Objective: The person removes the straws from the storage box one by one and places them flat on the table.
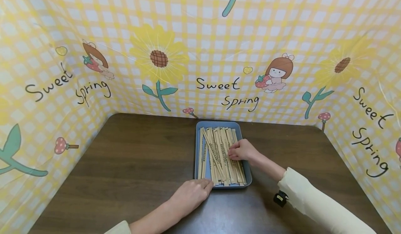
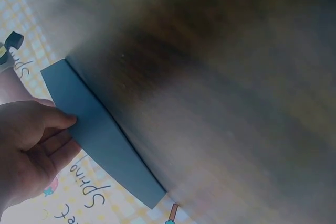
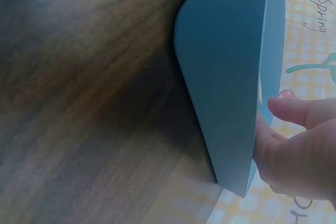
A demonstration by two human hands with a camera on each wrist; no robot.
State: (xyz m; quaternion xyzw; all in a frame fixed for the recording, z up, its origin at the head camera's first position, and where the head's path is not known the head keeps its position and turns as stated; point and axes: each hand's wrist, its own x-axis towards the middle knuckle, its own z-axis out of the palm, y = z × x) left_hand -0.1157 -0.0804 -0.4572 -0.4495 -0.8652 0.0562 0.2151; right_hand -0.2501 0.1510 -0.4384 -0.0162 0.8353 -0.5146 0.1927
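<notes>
A blue-grey rectangular tray (image 1: 208,169) stands on the table and is full of slim paper-wrapped sticks (image 1: 216,154) with dark print. Most lie lengthwise, and one or two cross the others at a slant. My left hand (image 1: 192,194) holds the tray's near-left corner. In the left wrist view its thumb presses the outer wall (image 2: 105,135), with the fingers behind the rim. Over the tray's right side reaches my right hand (image 1: 242,150), fingertips down at the sticks. The tray wall (image 3: 226,66) hides those fingers in the right wrist view, so I cannot tell whether they pinch a stick.
The dark wooden table (image 1: 141,157) extends to both sides of the tray. A yellow checked cloth (image 1: 213,46) with flowers and lettering hangs at the back and sides, close behind the tray's far edge. A small black device (image 1: 280,198) is strapped at the right sleeve.
</notes>
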